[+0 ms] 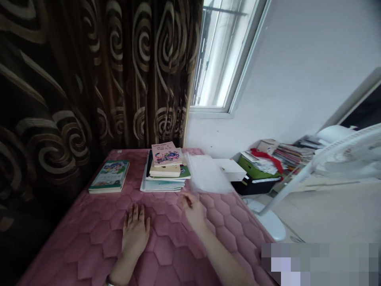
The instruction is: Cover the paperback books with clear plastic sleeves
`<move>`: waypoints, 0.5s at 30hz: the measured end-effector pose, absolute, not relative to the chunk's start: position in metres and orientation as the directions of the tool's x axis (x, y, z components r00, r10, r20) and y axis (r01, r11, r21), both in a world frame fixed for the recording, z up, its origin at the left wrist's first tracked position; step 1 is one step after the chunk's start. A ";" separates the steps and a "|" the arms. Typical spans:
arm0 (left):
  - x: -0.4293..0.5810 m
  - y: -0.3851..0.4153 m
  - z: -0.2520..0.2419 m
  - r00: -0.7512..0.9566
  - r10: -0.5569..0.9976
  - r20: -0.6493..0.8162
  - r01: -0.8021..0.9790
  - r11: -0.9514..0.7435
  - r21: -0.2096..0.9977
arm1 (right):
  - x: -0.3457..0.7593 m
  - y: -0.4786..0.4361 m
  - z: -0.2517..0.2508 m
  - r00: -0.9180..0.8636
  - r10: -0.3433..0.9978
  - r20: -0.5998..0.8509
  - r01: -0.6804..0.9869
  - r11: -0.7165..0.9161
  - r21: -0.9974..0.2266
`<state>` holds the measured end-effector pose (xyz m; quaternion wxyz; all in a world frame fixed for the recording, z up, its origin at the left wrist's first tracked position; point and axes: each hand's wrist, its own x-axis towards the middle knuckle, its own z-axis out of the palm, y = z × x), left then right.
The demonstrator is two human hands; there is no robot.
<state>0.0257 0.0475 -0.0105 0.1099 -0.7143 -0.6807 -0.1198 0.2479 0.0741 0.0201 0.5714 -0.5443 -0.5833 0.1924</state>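
Observation:
My left hand (135,226) lies flat on the pink quilted cover (160,258), palm down, its fingers stretched out and holding nothing. Curled fingers close my right hand (193,210), which is a little blurred; whether anything is inside them is hidden. Just beyond it stands a stack of books and booklets (165,185), topped by a pink picture-covered book (167,153). A clear, whitish plastic sheet (208,174) lies to the right of the stack. Over on the left rests a green-covered book (109,174), apart from both hands.
A brown patterned curtain (143,71) hangs behind and left of the cover, beside a barred window (223,59). Right of the cover are a white box (230,170), a green box of papers (258,165), piled papers (294,153) and a white standing fan (285,194).

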 end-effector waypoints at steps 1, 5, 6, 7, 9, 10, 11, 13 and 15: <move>0.026 0.047 -0.011 0.050 0.941 0.334 0.999 -0.051 -0.005 | 0.263 0.082 0.024 0.287 0.839 0.462 0.427 0.319 -0.846; 0.026 0.046 -0.011 0.067 0.932 0.357 0.998 -0.056 -0.040 | 0.325 0.108 0.029 0.553 0.656 0.514 0.634 0.069 -0.770; 0.026 0.046 -0.011 0.072 0.933 0.352 0.997 -0.060 -0.045 | 0.338 0.111 0.027 0.556 0.645 0.524 0.690 -0.008 -0.724; 0.026 0.046 -0.010 0.072 0.936 0.345 0.997 -0.060 -0.047 | 0.349 0.114 0.024 0.556 0.656 0.510 0.728 -0.090 -0.679; 0.027 0.045 -0.008 0.071 0.942 0.327 0.997 -0.059 -0.048 | 0.363 0.115 0.016 0.561 0.714 0.418 0.759 -0.243 -0.604; 0.027 0.045 -0.007 0.067 0.946 0.317 0.997 -0.055 -0.045 | 0.366 0.114 0.012 0.564 0.747 0.353 0.762 -0.305 -0.571; 0.028 0.045 -0.006 0.061 0.950 0.306 0.998 -0.051 -0.041 | 0.368 0.113 0.007 0.561 0.775 0.292 0.765 -0.351 -0.540; 0.029 0.043 -0.003 0.049 0.957 0.287 0.999 -0.043 -0.027 | 0.367 0.110 0.000 0.537 0.813 0.224 0.783 -0.382 -0.491; 0.030 0.042 0.000 0.035 0.961 0.275 0.999 -0.035 -0.006 | 0.366 0.108 -0.005 0.512 0.824 0.244 0.801 -0.356 -0.481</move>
